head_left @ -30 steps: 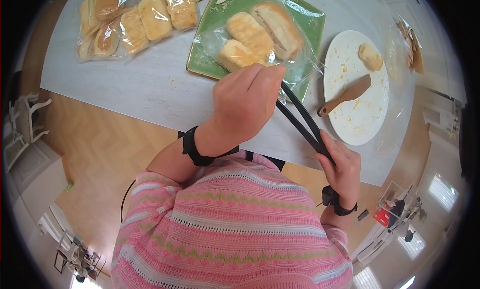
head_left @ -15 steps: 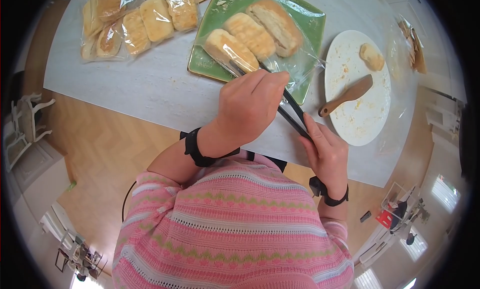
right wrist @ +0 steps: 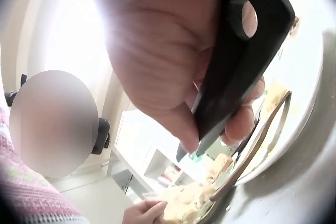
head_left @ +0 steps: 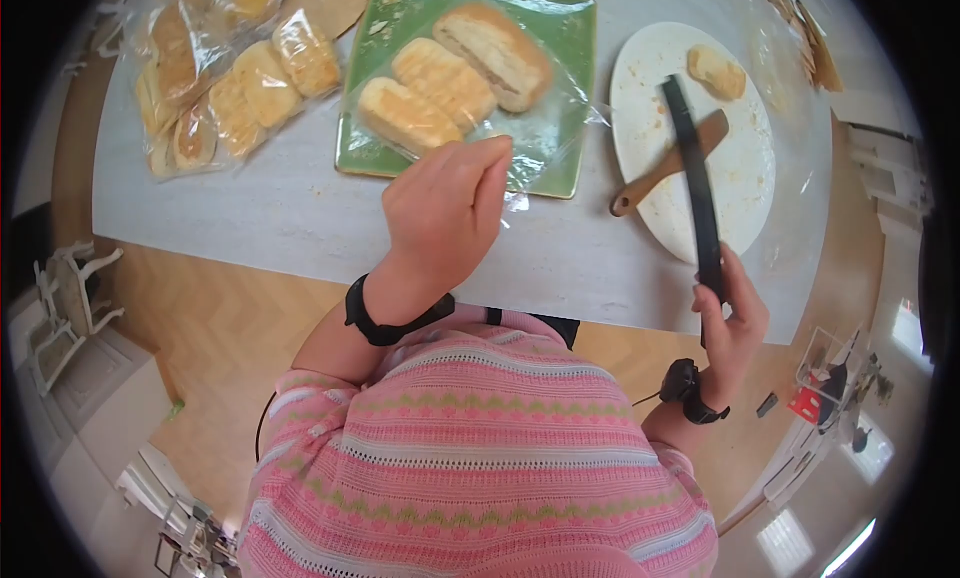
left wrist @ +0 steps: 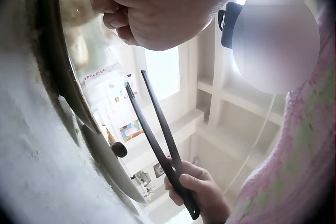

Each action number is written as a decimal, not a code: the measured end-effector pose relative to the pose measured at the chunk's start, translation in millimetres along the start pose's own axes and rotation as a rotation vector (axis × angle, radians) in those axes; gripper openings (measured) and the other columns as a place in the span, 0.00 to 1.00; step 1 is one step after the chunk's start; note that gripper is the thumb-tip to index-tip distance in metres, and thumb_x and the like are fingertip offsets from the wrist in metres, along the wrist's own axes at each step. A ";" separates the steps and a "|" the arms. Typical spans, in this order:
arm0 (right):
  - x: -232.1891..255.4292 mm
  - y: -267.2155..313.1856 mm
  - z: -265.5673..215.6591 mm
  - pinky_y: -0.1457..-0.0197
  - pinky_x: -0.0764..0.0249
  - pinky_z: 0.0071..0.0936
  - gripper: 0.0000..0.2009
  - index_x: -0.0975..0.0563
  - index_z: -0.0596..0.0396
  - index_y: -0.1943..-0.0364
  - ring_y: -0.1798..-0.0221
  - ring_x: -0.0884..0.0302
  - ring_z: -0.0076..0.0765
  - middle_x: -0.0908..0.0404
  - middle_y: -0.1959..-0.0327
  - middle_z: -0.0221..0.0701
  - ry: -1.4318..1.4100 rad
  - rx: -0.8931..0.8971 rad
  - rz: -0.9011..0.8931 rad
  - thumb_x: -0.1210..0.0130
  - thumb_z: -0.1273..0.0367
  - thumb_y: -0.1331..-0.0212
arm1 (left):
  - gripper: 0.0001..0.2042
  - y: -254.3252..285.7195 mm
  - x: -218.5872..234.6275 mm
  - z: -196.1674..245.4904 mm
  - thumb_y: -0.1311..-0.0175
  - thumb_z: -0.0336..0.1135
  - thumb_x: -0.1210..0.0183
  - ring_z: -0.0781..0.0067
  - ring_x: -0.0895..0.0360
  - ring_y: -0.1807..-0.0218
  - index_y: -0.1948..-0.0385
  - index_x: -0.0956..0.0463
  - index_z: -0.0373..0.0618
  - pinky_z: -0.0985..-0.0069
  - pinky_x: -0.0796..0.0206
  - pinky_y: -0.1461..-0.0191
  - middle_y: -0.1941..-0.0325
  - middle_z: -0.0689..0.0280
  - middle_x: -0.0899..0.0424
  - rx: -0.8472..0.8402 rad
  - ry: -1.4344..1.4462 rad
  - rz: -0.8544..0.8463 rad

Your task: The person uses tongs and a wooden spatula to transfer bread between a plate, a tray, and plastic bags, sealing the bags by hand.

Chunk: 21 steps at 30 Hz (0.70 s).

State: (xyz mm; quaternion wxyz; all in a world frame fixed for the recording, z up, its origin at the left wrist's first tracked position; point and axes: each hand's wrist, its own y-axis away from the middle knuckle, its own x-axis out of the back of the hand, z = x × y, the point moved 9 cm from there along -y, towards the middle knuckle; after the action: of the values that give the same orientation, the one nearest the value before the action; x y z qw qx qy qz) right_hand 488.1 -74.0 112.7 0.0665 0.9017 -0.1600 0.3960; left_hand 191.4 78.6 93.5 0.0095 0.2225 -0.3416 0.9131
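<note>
In the head view my left hand point(head_left: 445, 213) grips the near edge of a clear plastic bag point(head_left: 545, 148) with its fingers curled in. Inside the bag three bread rolls point(head_left: 405, 116) lie side by side on a square green plate point(head_left: 572, 28). My right hand point(head_left: 738, 318) holds black tongs point(head_left: 697, 183) by their closed end, raised over the oval white plate point(head_left: 745, 183). From the left wrist view the two arms of the tongs point(left wrist: 157, 134) stand slightly apart, with nothing between the tips.
A wooden spreader point(head_left: 645, 186) and a small piece of bread point(head_left: 716, 73) lie among crumbs on the white plate. Several bagged rolls point(head_left: 270, 83) sit at the table's back left. The table's near edge point(head_left: 230, 250) runs just in front of the body.
The tongs have come out of the bag and swung right to above the white plate. Earlier, the nearest roll slid left inside the bag. My left hand keeps its grip on the bag.
</note>
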 end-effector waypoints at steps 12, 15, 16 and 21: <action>29.1 6.9 98.8 0.64 0.28 0.21 0.28 0.30 0.61 0.32 0.70 0.25 0.22 0.17 0.64 0.32 -0.083 -0.385 0.482 0.40 0.68 0.37 | 0.21 -4.3 -3.1 17.6 0.49 0.30 0.28 0.58 0.28 0.52 0.50 0.18 0.45 0.65 0.35 0.47 0.55 0.61 0.22 -0.135 -0.443 -0.122; 31.1 -2.8 82.9 0.61 0.26 0.25 0.28 0.29 0.59 0.33 0.69 0.23 0.28 0.15 0.62 0.38 0.177 -0.318 0.462 0.39 0.67 0.39 | 0.22 -2.1 -6.3 9.7 0.49 0.32 0.28 0.56 0.28 0.50 0.49 0.19 0.46 0.63 0.36 0.45 0.53 0.60 0.22 -0.092 -0.471 -0.180; 30.0 -6.3 79.5 0.59 0.25 0.29 0.27 0.26 0.58 0.35 0.67 0.21 0.35 0.15 0.59 0.40 0.214 -0.297 0.465 0.38 0.66 0.40 | 0.22 -1.7 -6.8 10.1 0.49 0.32 0.28 0.56 0.28 0.50 0.49 0.19 0.46 0.63 0.36 0.44 0.53 0.60 0.22 -0.094 -0.476 -0.186; 26.5 -18.3 73.8 0.58 0.24 0.30 0.26 0.25 0.59 0.37 0.63 0.20 0.35 0.16 0.58 0.38 0.263 -0.288 0.415 0.38 0.65 0.39 | 0.22 -6.7 -15.7 21.6 0.52 0.31 0.28 0.56 0.27 0.52 0.52 0.18 0.43 0.62 0.33 0.48 0.53 0.60 0.23 -0.171 -0.524 -0.215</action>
State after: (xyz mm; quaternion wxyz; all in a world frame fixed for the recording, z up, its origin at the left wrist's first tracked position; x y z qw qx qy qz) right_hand 562.4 -81.3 82.3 0.1314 0.7718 -0.3860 0.4879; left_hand 215.2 72.2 105.6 0.0361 0.4840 -0.3825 0.7862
